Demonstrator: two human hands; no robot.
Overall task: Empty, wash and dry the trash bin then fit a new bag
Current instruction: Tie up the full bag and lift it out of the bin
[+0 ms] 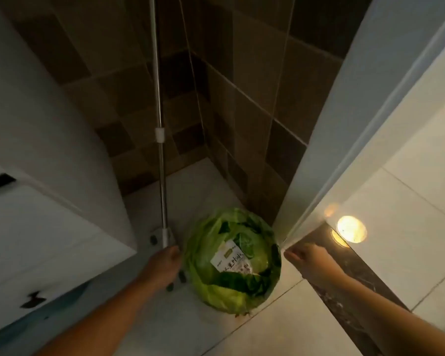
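Green-bagged trash bin [233,260] seen on floor [280,327], flanked by left hand [165,265] and right hand [306,258]; grip state of both cannot be told, mop pole [161,163] propped behind

Both forearms bare — no sleeves; left grip [165,265], right grip [306,258] ungloved.

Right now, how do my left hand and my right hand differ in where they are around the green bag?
The left hand is beside the left of the green bag, close to the mop pole's base, in shadow. The right hand reaches from the right, by the door frame, in brighter light. Whether either touches the bag is unclear. Both are bare and empty.
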